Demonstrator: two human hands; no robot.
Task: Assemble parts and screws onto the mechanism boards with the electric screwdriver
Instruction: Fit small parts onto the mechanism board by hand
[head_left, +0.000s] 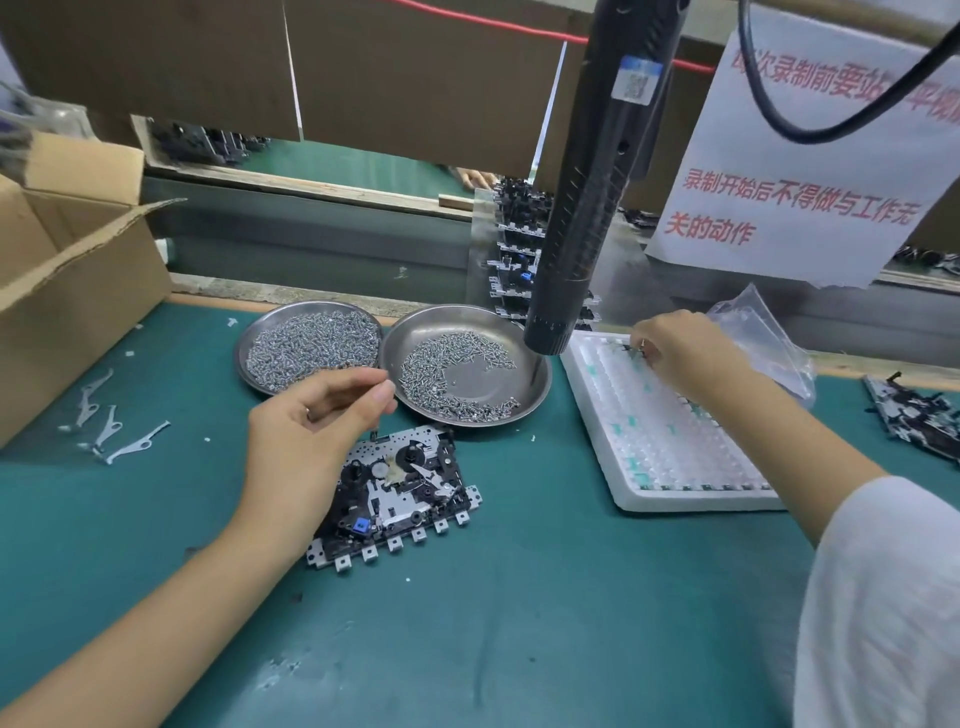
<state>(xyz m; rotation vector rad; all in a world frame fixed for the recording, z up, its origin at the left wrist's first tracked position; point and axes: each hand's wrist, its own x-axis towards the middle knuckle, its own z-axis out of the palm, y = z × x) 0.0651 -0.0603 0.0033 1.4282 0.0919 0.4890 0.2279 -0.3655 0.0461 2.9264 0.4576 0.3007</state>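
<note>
A mechanism board (410, 488) lies on the green mat in the middle. My left hand (311, 431) hovers just above its left end, thumb and fingers curled together near the right dish; whether it pinches a screw I cannot tell. My right hand (680, 353) reaches to the far end of the white foam tray (670, 441) and pinches a small dark part there. The black electric screwdriver (592, 197) hangs from above between the hands, held by neither. Two steel dishes hold screws: the left dish (309, 345) is full, the right dish (467, 364) partly filled.
Several metal lever parts (111, 421) lie at the left by a cardboard box (67, 291). A rack of boards (519, 249) stands behind the dishes. A clear plastic bag (763, 338) and another board (919, 415) sit at the right. A paper notice (810, 171) hangs above.
</note>
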